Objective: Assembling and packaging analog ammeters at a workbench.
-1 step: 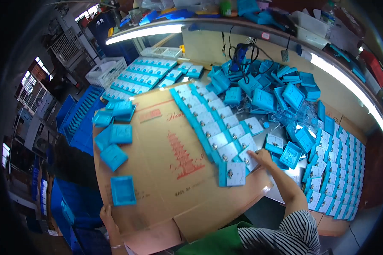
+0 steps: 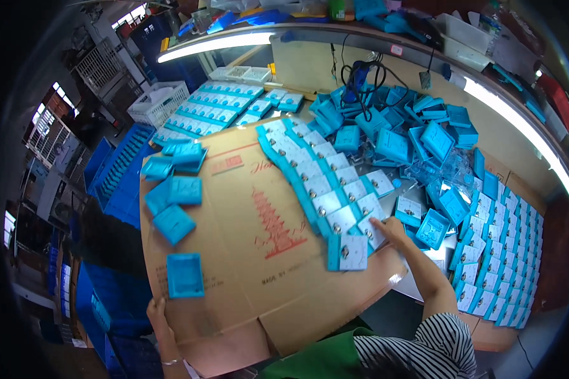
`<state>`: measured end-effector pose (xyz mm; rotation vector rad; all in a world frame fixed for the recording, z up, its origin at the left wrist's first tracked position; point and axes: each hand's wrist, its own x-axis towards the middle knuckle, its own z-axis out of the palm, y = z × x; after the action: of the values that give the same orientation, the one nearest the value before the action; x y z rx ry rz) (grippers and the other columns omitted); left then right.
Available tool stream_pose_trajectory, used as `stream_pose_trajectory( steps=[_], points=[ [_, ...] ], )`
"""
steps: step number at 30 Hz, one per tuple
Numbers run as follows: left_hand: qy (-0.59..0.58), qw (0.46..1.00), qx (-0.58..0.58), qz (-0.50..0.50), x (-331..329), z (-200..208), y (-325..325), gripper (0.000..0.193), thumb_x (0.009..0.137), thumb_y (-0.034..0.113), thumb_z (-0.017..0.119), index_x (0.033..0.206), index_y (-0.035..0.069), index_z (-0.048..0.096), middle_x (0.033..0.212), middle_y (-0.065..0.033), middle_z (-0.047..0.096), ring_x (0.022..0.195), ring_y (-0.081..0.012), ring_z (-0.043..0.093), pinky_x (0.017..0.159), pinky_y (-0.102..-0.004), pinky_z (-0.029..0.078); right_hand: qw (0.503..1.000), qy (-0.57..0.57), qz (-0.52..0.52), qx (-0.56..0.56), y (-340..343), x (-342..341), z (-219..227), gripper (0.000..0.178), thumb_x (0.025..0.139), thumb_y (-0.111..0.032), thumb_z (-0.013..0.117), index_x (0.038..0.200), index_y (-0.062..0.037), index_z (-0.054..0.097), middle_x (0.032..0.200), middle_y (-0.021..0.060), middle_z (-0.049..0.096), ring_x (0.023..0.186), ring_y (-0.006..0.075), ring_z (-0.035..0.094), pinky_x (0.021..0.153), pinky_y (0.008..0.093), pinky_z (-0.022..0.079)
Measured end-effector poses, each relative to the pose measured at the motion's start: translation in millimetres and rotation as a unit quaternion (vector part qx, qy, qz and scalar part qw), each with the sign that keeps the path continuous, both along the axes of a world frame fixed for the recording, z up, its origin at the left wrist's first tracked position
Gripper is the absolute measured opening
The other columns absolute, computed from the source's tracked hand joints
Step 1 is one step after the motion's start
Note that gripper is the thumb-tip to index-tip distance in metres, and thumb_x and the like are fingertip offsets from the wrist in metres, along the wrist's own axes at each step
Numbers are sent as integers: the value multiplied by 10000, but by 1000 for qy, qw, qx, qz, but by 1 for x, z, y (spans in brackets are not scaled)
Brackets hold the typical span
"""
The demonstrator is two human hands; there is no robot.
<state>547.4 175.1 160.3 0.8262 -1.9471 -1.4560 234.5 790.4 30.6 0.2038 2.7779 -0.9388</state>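
Note:
A large flat cardboard sheet [image 2: 234, 252] lies tilted on the bench in front of me. My left hand [image 2: 159, 316] is closed around its near left edge. On the sheet's right half stand overlapping rows of turquoise cases with white faces [image 2: 316, 184], each bearing a small metal part. My right hand [image 2: 391, 230] rests at the near end of these rows, its fingertips touching a white-faced case [image 2: 371, 232]; its other fingers are curled and partly hidden. Closest to me in the rows is another white-faced case [image 2: 353, 252]. Loose turquoise trays [image 2: 185, 276] lie along the sheet's left side.
A heap of turquoise shells [image 2: 392, 145] with clear plastic pieces fills the back right. More white-faced cases [image 2: 499, 252] stand in rows at right, others [image 2: 212, 110] at the far left. Blue crates [image 2: 120, 170] and a white basket [image 2: 158, 104] stand left. A cable [image 2: 370, 79] hangs behind.
The cardboard's near left part has moved slightly away from me and to the right, carrying the trays and cases. My left hand has moved with it; my right hand has barely moved.

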Motion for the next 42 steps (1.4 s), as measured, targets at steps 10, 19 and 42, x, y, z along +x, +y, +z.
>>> stream_pose_trajectory(
  steps=[10,19,42],
  points=[
    [44,963,87,-250,-11,115,43,476,787,135,618,1198,-50,465,1087,-126,605,913,-159,608,822,-258,488,989,127,-76,4,-2,48,49,929,760,-676,553,1284,84,445,1161,314,558,1075,421,560,913,447,440],
    [93,965,27,-245,29,166,70,410,808,188,570,1134,-52,508,995,-101,610,866,-133,586,789,-231,449,945,311,-107,-1,4,222,25,458,806,-478,636,886,-29,604,825,128,629,717,287,608,639,397,482],
    [161,966,-41,-199,123,190,85,379,813,205,544,1097,-46,529,978,-92,598,864,-133,563,790,-231,429,628,-145,-135,-753,-77,295,20,256,808,-297,673,757,-73,561,542,30,550,340,136,423,326,230,306]
  ],
)
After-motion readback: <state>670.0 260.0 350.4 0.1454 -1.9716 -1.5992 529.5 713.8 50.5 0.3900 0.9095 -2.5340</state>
